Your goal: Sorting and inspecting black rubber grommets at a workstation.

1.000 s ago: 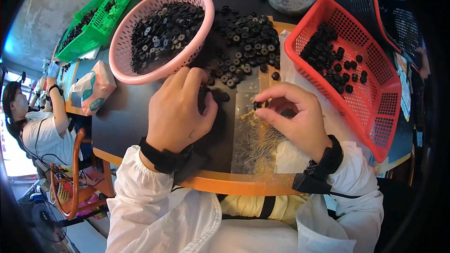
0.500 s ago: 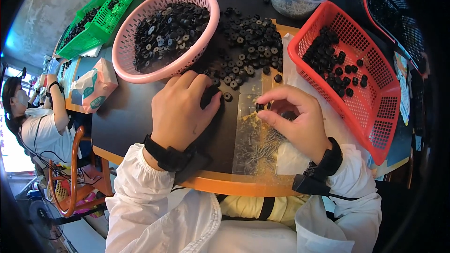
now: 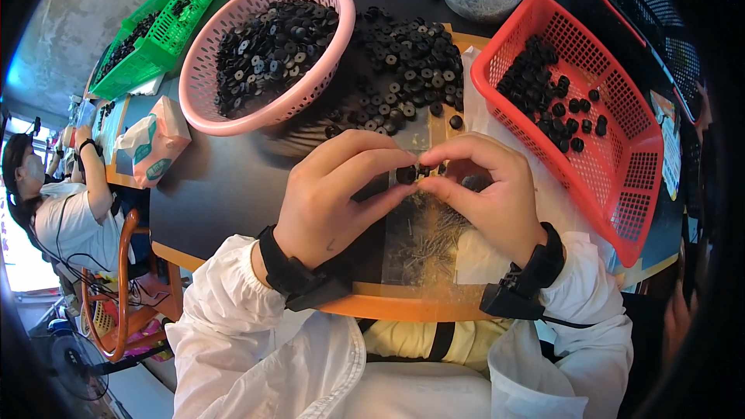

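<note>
My left hand [image 3: 334, 194] pinches a small round black rubber piece [image 3: 405, 175] between thumb and fingers. Facing it, my right hand [image 3: 490, 178] grips another small black piece [image 3: 424, 171] at its fingertips. The two pieces meet or nearly meet; whether they are joined I cannot tell. Just beyond my hands spreads a pile of black discs with centre holes [image 3: 411, 62]. Below my fingertips, many thin metal pins [image 3: 434, 244] are scattered on a clear sheet on the tabletop.
A pink basket [image 3: 347, 19] full of black discs stands at the far left. On the right, a red basket [image 3: 632, 221] holds black knob-like pieces. A clear tub [image 3: 497, 4] with pins stands at the back. A tissue pack [image 3: 163, 140] lies left; beyond is another person [image 3: 74, 198].
My left hand has come away from the disc pile, moving right with a black piece to meet my right hand. The right hand stays in nearly the same place.
</note>
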